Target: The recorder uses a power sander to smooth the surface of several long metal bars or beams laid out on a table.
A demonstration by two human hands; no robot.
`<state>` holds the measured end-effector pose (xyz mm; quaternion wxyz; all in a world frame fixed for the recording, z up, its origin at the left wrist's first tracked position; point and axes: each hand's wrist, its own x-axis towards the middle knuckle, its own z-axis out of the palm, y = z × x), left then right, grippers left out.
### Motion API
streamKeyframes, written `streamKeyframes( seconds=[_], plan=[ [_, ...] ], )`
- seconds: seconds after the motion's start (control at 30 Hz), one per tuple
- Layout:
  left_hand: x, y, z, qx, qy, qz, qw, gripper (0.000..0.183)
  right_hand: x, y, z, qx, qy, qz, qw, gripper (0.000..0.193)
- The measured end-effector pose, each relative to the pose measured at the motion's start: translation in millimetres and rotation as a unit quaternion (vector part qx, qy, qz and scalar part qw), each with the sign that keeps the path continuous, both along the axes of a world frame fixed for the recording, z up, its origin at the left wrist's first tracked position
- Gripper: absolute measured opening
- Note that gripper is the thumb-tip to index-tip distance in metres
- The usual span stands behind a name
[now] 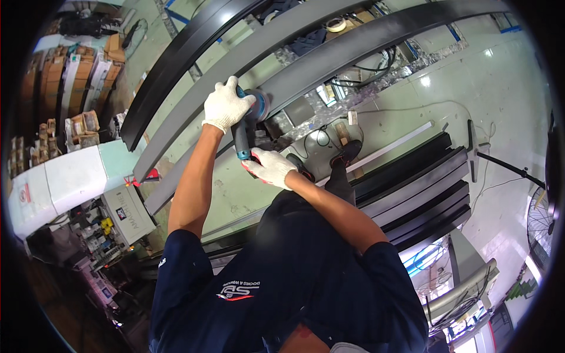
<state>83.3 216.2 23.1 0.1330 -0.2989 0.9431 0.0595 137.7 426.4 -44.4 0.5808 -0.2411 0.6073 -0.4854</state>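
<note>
A blue-and-black power sander [241,136] is held between both hands, its round head [261,106] against the near grey metal profile [329,59]. My left hand [227,106], in a white knit glove, is closed over the tool's front near the head. Lower down, my right hand [272,167], gloved the same way, wraps round the rear end of its body. The fingers' undersides are partly hidden. Beyond the sander run another long grey profile [197,120] and a black one [170,65].
Several black and grey profiles [412,188] lie stacked at my right. A cable [412,109] crosses the floor near my shoe [346,153]. Tape [336,24] and dark cloths lie among the far profiles. Wrapped cardboard bundles [70,82] stand at left, a fan [538,217] at far right.
</note>
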Motion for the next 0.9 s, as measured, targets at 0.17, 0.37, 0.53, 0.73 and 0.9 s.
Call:
streamKeyframes(
  seconds=[0.17, 0.37, 0.53, 0.73, 0.9],
  plan=[
    [-70, 35, -26, -0.025, -0.009, -0.044, 0.999, 0.054, -55, 61, -14, -0.04, -0.121, 0.06, 0.99, 0.047],
    [-171, 60, -50, -0.032, 0.117, -0.067, 0.99, 0.045, -115, 136, -28, -0.042, -0.029, -0.103, 0.993, 0.049],
    [-286, 102, -55, 0.005, 0.164, -0.149, 0.975, 0.048, -158, 191, -32, 0.081, 0.153, -0.225, 0.959, 0.041],
    [-398, 144, -63, 0.016, 0.109, -0.261, 0.959, 0.049, -208, 215, -8, 0.189, 0.37, -0.371, 0.831, 0.036],
    [-399, 182, -30, 0.076, 0.093, -0.244, 0.962, 0.042, -212, 215, -3, 0.256, 0.472, -0.356, 0.765, 0.038]
  ],
)
